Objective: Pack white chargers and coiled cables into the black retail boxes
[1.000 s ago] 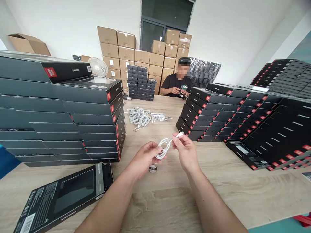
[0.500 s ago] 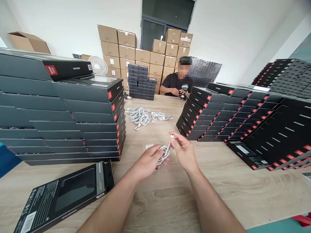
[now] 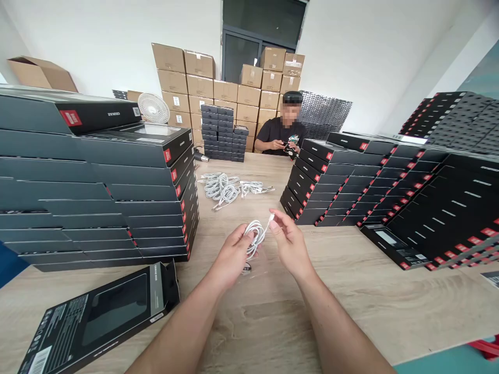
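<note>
Between your hands, the white cable [image 3: 255, 237] is now gathered in tighter loops than a moment ago, and it is held above the table, not lying on it. Your left hand [image 3: 233, 258] is closed around these loops, with the fingers curled over them. Your right hand [image 3: 290, 245] pinches the cable near its plug end [image 3: 271, 217] between thumb and first finger, and this hand has come closer to the left one. Just below the left hand, a small round disc [image 3: 246, 268] lies on the light wood table [image 3: 343, 306]. Nearer to you on the left side is an open black box [image 3: 97, 319] with a window. Further on, a tangled pile of white cables [image 3: 224, 189] lies between tall stacks of black boxes with red tabs [image 3: 331, 182]. Across the table, another person [image 3: 281, 130] holds a small dark object [image 3: 289, 149] in both hands, with cardboard cartons [image 3: 198, 88] piled behind
</note>
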`<state>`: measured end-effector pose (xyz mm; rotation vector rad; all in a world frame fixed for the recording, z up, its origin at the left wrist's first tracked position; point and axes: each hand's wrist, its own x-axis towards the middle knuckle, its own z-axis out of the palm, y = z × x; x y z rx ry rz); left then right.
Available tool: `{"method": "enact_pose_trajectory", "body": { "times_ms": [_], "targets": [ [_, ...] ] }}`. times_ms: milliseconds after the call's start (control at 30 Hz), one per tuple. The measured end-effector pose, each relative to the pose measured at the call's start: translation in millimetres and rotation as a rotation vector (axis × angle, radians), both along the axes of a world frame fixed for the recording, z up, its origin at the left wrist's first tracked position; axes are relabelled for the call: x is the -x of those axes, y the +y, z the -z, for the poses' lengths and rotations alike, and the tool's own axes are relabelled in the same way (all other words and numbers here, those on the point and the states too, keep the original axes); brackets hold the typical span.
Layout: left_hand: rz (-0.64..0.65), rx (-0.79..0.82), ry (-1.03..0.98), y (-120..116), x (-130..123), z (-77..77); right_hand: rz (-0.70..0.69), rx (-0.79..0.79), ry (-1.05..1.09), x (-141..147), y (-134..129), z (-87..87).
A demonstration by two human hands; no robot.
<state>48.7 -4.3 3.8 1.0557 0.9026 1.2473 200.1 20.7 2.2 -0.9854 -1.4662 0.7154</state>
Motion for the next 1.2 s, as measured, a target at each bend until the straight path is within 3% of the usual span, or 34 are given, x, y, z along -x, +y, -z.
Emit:
{"method": "enact_pose_trajectory", "body": {
  "times_ms": [100, 233, 300, 433, 600, 900, 1067, 1200],
  "targets": [
    [-0.097, 0.007, -0.184, 4, 0, 3.5, -0.031, 0.149, 0.19, 2, 1, 1.4],
    [-0.124, -0.019, -0.284, 4, 0, 0.7, -0.216, 0.358, 0.193, 12, -3, 1.1],
    [-0.096, -0.027, -0.312, 1, -1, -2.8, -0.269, 0.393, 0.156, 17, -6, -0.5],
    [-0.035, -0.03, -0.362, -3, -5, -6.2, -0.223, 0.434, 0.175, 23, -9, -4.1],
    [-0.126, -0.02, -0.411, -3, -5, -5.3, -0.217, 0.534, 0.175, 30, -11, -3.5],
    [-0.216, 0.128, -0.519, -4, 6, -14.8, -0.399, 0.638, 0.14, 33, -22, -0.2],
    [-0.107, 0.134, -0.475, -5, 4, -14.8, -0.393, 0.492, 0.12, 25, -17, -2.7],
    [-0.149, 0.127, -0.371, -7, -2, -14.3, -0.288, 0.374, 0.066, 31, -18, -2.8]
  ]
}}
